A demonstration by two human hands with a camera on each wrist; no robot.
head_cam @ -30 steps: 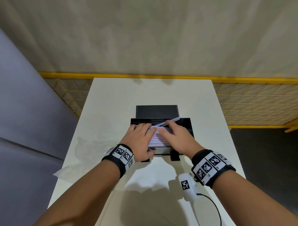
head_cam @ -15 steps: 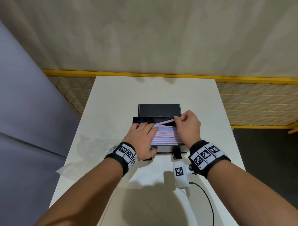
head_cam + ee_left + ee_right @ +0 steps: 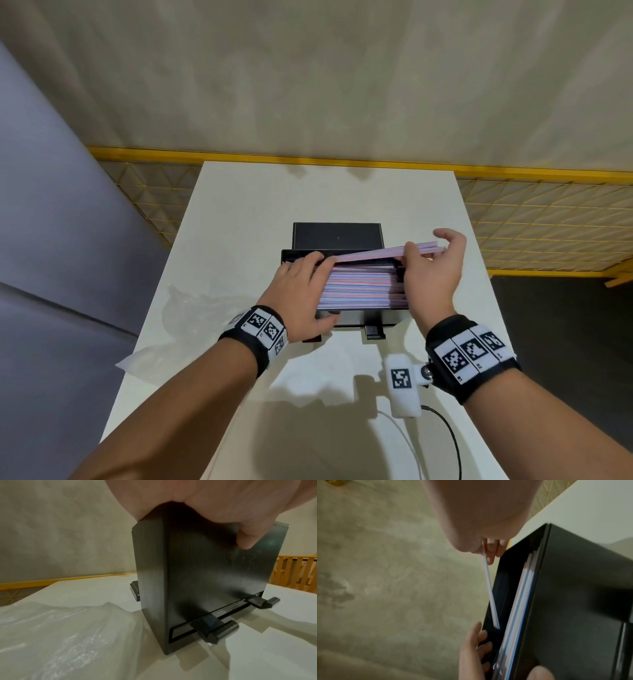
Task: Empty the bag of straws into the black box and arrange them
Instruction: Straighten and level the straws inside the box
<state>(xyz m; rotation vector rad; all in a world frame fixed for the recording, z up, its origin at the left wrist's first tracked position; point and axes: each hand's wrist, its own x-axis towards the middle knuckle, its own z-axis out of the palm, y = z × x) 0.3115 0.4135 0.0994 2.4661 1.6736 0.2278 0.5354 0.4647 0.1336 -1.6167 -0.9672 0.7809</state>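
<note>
A black box [image 3: 352, 320] stands mid-table, filled with a flat stack of pink and blue striped straws [image 3: 363, 289]. My left hand [image 3: 308, 274] grips the box's left end, fingers over the straws and thumb [image 3: 247, 539] pressed on the front wall [image 3: 205, 581]. At the right end, my right hand [image 3: 424, 250] pinches a few straws [image 3: 376, 255] and holds them raised and tilted, their left ends still in the box. The right wrist view shows a pinched straw [image 3: 489, 588] slanting down into the box [image 3: 573, 601]. The empty clear bag [image 3: 191, 308] lies left of the box.
A black lid-like piece [image 3: 337, 236] stands right behind the box. A white tagged device [image 3: 404, 387] with a cable lies near the front of the white table [image 3: 239, 212]. Yellow mesh fencing [image 3: 548, 222] runs behind and to the right of the table.
My right hand moved from lying on the stack to its right end, pinched a few straws and lifted them up and to the right. The left hand stayed on the box.
</note>
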